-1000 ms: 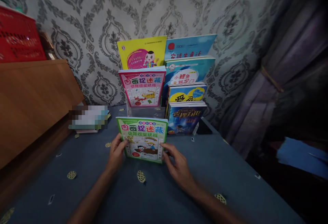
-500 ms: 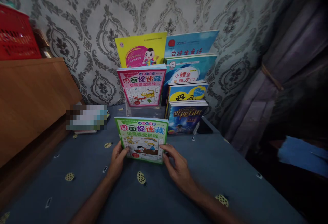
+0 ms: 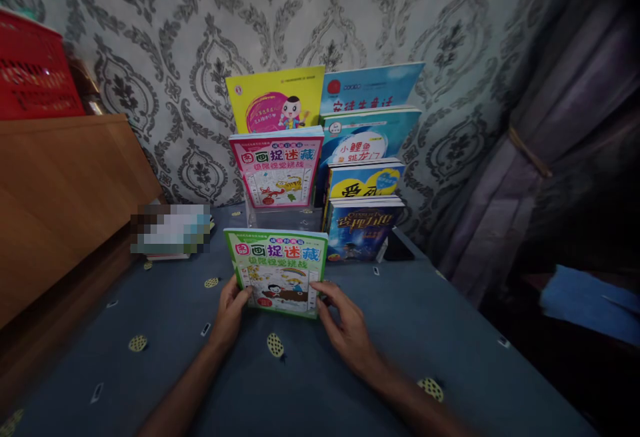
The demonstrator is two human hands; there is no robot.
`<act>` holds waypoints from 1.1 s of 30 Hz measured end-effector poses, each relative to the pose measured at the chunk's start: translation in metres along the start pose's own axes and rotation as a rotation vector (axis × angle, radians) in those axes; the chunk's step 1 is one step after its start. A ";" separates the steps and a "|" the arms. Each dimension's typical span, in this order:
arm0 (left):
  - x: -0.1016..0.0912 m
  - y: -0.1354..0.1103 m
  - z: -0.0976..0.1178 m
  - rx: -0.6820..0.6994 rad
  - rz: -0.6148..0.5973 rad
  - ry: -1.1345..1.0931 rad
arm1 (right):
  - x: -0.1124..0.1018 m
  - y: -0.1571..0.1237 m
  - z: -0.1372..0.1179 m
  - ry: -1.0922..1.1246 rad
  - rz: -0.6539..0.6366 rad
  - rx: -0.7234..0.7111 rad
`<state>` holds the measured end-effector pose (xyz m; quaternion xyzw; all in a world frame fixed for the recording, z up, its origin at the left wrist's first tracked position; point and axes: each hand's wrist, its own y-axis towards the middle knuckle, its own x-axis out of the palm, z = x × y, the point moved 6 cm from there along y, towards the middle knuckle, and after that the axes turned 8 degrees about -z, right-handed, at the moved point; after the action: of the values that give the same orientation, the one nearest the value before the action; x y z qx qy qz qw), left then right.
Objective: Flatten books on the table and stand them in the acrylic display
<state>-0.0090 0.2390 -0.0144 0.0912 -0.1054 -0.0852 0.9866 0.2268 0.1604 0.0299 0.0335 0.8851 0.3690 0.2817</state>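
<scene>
A green-bordered picture book stands nearly upright, tilted back, its cover facing me. My left hand grips its left edge, thumb on the front and fingers hidden behind. At the right edge my right hand holds it, with thumb and index finger showing. Behind it stands a pink-bordered book, backed by a yellow book. To their right is a row of a dark blue book, a yellow and blue book, a teal book and a blue book.
A blurred stack of books lies at the left, by a wooden cabinet bearing a red basket. A dark flat object lies beside the right-hand row. Patterned wallpaper rises behind; a curtain hangs at the right.
Both hands keep their hold on the green-bordered book, which has hardly moved. The view has shifted very slightly; nothing else visibly differs.
</scene>
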 end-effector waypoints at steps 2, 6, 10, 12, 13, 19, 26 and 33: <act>0.001 -0.001 0.001 -0.007 -0.001 -0.012 | 0.000 0.000 0.001 0.001 0.002 0.006; 0.004 -0.002 0.003 -0.020 -0.004 -0.027 | 0.002 -0.001 0.003 0.028 -0.021 0.051; 0.006 -0.002 0.006 -0.026 0.013 -0.048 | 0.002 0.000 0.007 0.067 -0.045 0.114; 0.008 0.000 0.008 -0.030 0.047 -0.051 | 0.003 0.002 0.009 0.090 -0.044 0.154; 0.008 0.001 0.009 -0.036 0.068 -0.050 | 0.003 0.003 0.011 0.104 -0.040 0.178; 0.018 0.018 0.027 -0.068 0.086 -0.062 | 0.007 0.024 0.019 0.232 -0.030 0.258; 0.028 0.041 0.059 -0.085 0.071 -0.091 | 0.003 0.061 0.024 0.340 0.031 0.231; 0.037 0.062 0.084 -0.032 0.046 -0.079 | -0.010 0.096 0.019 0.314 0.037 0.180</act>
<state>0.0169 0.2785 0.0858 0.0695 -0.1450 -0.0675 0.9847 0.2311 0.2392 0.0888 0.0167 0.9468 0.2943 0.1289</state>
